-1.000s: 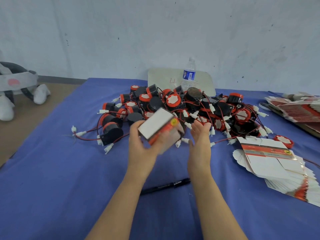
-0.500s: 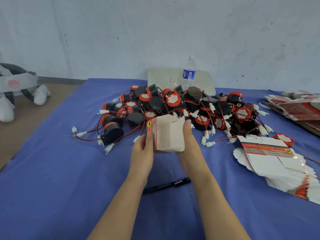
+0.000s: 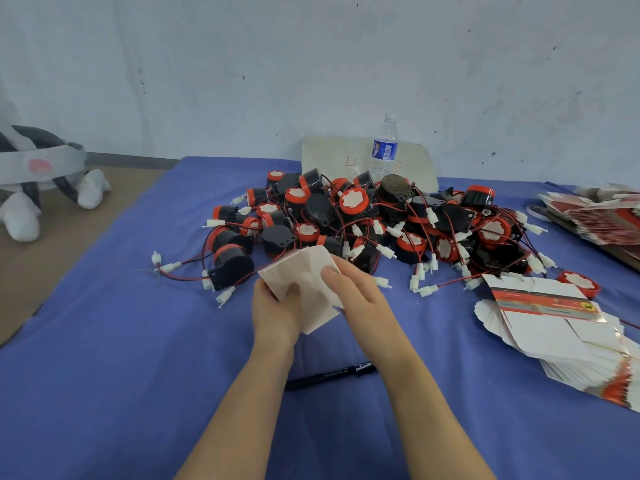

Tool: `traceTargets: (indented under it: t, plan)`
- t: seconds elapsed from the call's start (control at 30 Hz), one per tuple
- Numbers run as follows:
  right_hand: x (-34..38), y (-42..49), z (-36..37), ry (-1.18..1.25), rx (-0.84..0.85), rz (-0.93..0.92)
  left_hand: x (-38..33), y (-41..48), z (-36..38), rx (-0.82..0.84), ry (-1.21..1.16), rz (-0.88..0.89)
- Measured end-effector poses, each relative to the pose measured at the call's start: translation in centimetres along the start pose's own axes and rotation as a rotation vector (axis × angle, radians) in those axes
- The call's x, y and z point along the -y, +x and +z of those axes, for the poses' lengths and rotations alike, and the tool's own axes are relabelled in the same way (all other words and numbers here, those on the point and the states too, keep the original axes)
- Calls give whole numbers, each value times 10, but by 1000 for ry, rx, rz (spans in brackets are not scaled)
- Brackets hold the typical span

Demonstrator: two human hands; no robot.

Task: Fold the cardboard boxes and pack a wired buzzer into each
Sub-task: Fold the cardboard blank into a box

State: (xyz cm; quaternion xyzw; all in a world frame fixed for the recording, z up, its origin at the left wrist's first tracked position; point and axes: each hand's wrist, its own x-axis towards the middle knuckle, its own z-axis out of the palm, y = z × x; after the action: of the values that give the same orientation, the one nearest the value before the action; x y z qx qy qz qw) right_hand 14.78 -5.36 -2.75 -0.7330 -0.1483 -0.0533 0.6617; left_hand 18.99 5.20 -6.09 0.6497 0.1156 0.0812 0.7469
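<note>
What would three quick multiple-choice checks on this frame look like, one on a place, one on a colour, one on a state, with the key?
1. Where does the black pen lie?
A in a cup
B on the cloth, nearer the camera than the box
C on a shelf

2. What colour is the cloth?
A blue
B green
C white

3. How is the box held?
A lying loose on the cloth
B taped shut on a shelf
C gripped by the left hand and the right hand

Key:
1 B: the pen lies flat on the cloth between the forearms.
2 A: the cloth is plainly blue.
3 C: each thumb lies on the box's front.
</note>
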Motion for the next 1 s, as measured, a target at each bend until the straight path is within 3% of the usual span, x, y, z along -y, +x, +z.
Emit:
traceTargets:
  t: [0.2, 0.4, 0.53, 0.67, 0.73, 0.87, 0.93, 1.0]
  plan:
    - [1, -1, 3, -4, 7, 8, 1, 2, -1, -58, 69, 18]
    - [8, -2, -2, 8, -36, -43, -4, -4, 4, 134, -104, -9]
    - [3, -3, -2, 8, 28, -76, -5, 1, 1, -29, -99, -16]
    - [4, -1, 3, -10, 39, -57, -7, 4, 0, -45, -343, -162]
    - [-2, 1, 5, -45, -13, -41, -8, 1, 1, -37, -395, -152]
    - [-13, 7, 7, -243, -193, 84, -5, -2, 5, -14, -252, -50]
    - [-12, 9, 5, -172, -288, 169, -5, -4, 9, 94, -195, -67]
    - [-14, 10, -3, -78, -373, 214, -5, -8, 10, 101, -77, 75]
